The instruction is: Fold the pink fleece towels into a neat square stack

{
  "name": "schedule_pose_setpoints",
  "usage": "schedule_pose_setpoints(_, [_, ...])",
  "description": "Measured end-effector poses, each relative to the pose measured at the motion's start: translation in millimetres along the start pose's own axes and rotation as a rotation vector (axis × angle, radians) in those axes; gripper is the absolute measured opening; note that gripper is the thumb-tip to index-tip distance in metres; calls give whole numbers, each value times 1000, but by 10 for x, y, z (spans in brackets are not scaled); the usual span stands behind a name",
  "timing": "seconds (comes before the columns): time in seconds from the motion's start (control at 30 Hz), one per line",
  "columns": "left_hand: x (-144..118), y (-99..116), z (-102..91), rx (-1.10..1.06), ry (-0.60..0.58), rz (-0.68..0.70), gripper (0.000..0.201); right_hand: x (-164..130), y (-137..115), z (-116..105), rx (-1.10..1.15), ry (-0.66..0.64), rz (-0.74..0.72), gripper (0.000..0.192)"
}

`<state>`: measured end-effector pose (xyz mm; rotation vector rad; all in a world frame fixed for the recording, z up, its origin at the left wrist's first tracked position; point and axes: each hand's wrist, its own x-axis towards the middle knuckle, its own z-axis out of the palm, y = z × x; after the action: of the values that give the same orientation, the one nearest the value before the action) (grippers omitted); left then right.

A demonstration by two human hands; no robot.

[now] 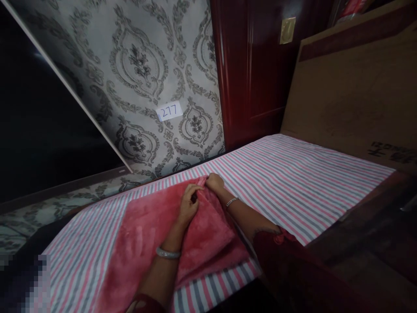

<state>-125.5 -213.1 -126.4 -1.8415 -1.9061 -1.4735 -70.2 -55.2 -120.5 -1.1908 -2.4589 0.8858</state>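
Left hand [188, 204]: we are pinching the pink blanket [153, 243] corner shut.
Right hand [214, 181]: closed, gripping the same corner at frame centre, aligning layers on the striped bed [293, 182].

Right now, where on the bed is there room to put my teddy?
The striped sheet lies bare to the right of the pink blanket, up to the cardboard at the far end. A narrower bare strip runs left of the blanket. It is crowded at the blanket's far corner, where the left hand and right hand pinch the fabric.
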Motion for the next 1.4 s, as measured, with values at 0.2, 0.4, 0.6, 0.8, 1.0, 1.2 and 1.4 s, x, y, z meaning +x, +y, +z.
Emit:
schedule_pose_setpoints(0.2, [-9,-7,7,-3,-10,33,43,40,59,-57,54,-35,-15,34])
schedule_pose_setpoints(0.4, [-11,53,25,113,-82,115,50,-335,205,-232,162,84,-127,21])
schedule_pose_setpoints(0.6, [35,106,98,248,-241,188,45,-1027,389,-345,322,-50,-191,40])
schedule_pose_setpoints(0.8, [120,149,31,301,-213,76,42,-1396,427,-447,404,-194,-186,33])
schedule_pose_setpoints(1.0, [-185,486,-281,466,-355,-6,44,-1564,495,-449,279,-136,-315,23])
schedule_pose_setpoints(1.2, [-805,751,-378,571,-393,-61,59,-1793,709,-322,255,-45,-351,24])
schedule_pose_setpoints(1.4, [-1030,699,-281,588,-415,-125,60,-1888,906,-218,266,-67,-257,26])
